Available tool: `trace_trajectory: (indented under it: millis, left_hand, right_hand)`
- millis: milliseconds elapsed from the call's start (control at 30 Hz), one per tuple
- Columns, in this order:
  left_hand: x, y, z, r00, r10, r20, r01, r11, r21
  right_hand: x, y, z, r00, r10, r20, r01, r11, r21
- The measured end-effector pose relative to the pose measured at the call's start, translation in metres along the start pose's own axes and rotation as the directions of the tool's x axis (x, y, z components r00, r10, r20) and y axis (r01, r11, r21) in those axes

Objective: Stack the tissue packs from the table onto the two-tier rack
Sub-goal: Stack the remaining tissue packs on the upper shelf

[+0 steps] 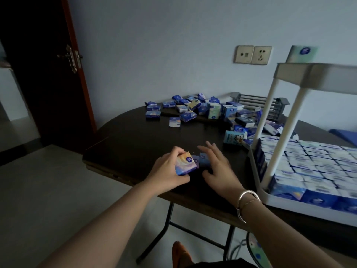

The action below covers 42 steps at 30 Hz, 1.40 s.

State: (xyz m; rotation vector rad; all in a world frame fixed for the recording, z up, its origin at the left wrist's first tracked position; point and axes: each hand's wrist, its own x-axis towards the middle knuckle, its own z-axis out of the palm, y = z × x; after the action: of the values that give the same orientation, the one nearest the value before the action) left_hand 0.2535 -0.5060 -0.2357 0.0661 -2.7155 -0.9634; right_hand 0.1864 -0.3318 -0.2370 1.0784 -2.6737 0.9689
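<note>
My left hand [168, 171] grips a blue and white tissue pack [186, 165] just above the dark table [135, 136], near its front edge. My right hand [218, 167] hovers beside it with fingers spread over two small blue packs [201, 160] lying on the table. Several loose packs [202, 111] are scattered at the far side. The white two-tier rack [258, 182] stands at the right; its lower tier is filled with rows of packs [313, 161]. One pack [303, 54] shows above the upper tier [318, 76].
A grey slatted dish rack [257, 103] sits behind the loose packs by the wall. A dark wooden door [48, 74] stands at the left. Wall sockets [253, 54] are above the table. The table's folding legs [166, 223] and a stool [257, 250] are below.
</note>
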Motion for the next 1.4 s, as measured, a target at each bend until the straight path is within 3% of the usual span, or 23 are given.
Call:
trace_trajectory:
  millis: [133, 267, 300, 367, 467, 633, 767, 967, 1067, 1167, 1267, 1333, 1400]
  left_hand:
    - [0.017, 0.005, 0.002, 0.998, 0.033, 0.048, -0.037, 0.996, 0.082]
    - [0.024, 0.006, 0.016, 0.999, -0.017, -0.049, 0.018, 1.000, 0.011]
    - [0.025, 0.005, 0.019, 0.993, -0.064, -0.097, 0.059, 0.997, -0.053]
    - [0.027, 0.005, 0.023, 0.967, -0.157, -0.201, 0.107, 0.965, -0.238]
    - [0.028, 0.014, 0.029, 0.934, -0.250, -0.254, 0.109, 0.879, -0.464]
    - [0.029, 0.024, 0.043, 0.954, -0.075, -0.290, -0.015, 0.955, -0.296]
    - [0.026, 0.020, 0.041, 0.988, 0.006, -0.154, -0.047, 0.963, -0.264]
    - [0.021, 0.031, 0.037, 0.998, 0.007, 0.062, -0.016, 0.989, 0.149]
    - [0.020, 0.034, 0.032, 0.984, 0.003, 0.178, -0.042, 0.976, 0.214]
    - [0.015, 0.038, 0.021, 0.960, -0.054, 0.273, 0.025, 0.994, 0.106]
    - [0.005, 0.043, 0.003, 0.901, -0.116, 0.418, 0.152, 0.987, -0.053]
    - [-0.003, 0.047, -0.012, 0.918, -0.086, 0.386, 0.171, 0.966, -0.191]
    - [-0.011, 0.060, -0.035, 0.963, -0.030, 0.267, 0.121, 0.936, -0.330]
  right_hand:
    - [0.006, 0.004, 0.003, 0.981, 0.193, -0.030, -0.195, 0.972, -0.134]
    - [0.010, 0.010, 0.009, 0.970, 0.211, -0.120, -0.225, 0.968, -0.110]
    - [0.010, 0.012, 0.009, 0.964, 0.201, -0.174, -0.215, 0.975, -0.061]
    - [0.010, 0.014, 0.005, 0.932, 0.249, -0.264, -0.196, 0.958, 0.212]
    - [0.007, 0.013, -0.003, 0.894, 0.377, -0.241, -0.133, 0.738, 0.662]
    - [0.006, 0.009, -0.002, 0.954, 0.265, -0.142, -0.081, 0.680, 0.729]
    - [0.004, 0.006, -0.007, 0.974, 0.220, -0.054, -0.109, 0.665, 0.739]
    - [-0.002, -0.001, -0.008, 0.983, 0.183, 0.001, -0.127, 0.680, 0.722]
    - [0.000, -0.005, -0.007, 0.976, 0.217, -0.025, -0.152, 0.754, 0.639]
    - [-0.001, -0.009, -0.011, 0.965, 0.250, -0.078, -0.149, 0.770, 0.620]
    - [-0.001, -0.019, -0.022, 0.967, 0.251, -0.046, -0.186, 0.818, 0.544]
    - [-0.002, -0.034, -0.036, 0.972, 0.233, -0.035, -0.182, 0.836, 0.518]
    - [-0.005, -0.058, -0.056, 0.984, 0.176, -0.030, -0.135, 0.841, 0.524]
